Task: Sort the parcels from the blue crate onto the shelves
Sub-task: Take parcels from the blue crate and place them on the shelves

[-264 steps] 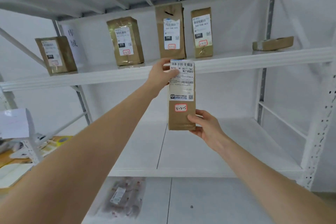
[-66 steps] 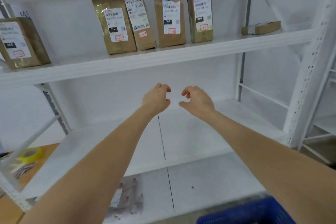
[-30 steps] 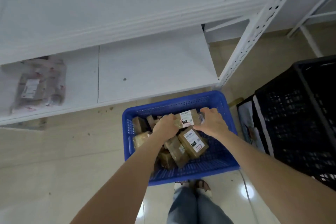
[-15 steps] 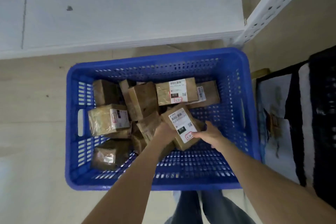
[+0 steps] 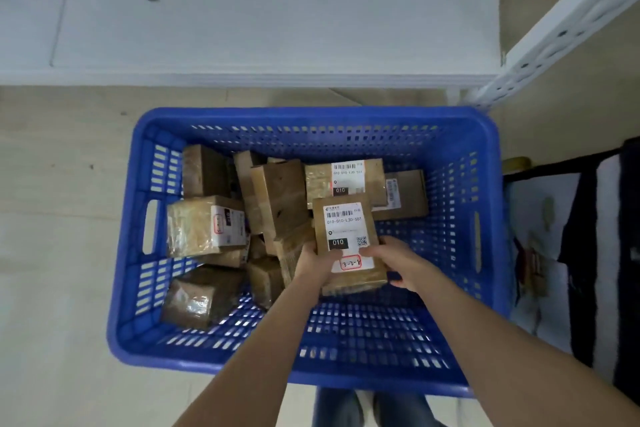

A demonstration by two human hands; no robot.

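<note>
The blue crate [image 5: 485, 204] sits on the floor below me with several brown parcels in it. I hold one brown parcel [image 5: 343, 218] with a white label reading 010 and a red-ringed mark, its label facing up. My left hand [image 5: 313, 265] grips its lower left edge and my right hand [image 5: 393, 262] grips its lower right edge, thumbs on the label. Another labelled 010 parcel [image 5: 346, 177] lies just behind it. A taped parcel [image 5: 204, 225] lies at the crate's left.
The white bottom shelf [image 5: 263, 10] lies just beyond the crate, with a perforated white upright [image 5: 554, 35] at its right corner. A black crate [image 5: 627, 253] and a dark-and-white bag [image 5: 540, 253] stand to the right. My legs [image 5: 367, 409] show under the crate's near rim.
After setting the last parcel on the upper shelf, I looked down into the crate. Both hands took hold of the 010 parcel, which now sits straighter and slightly higher than half a second ago.
</note>
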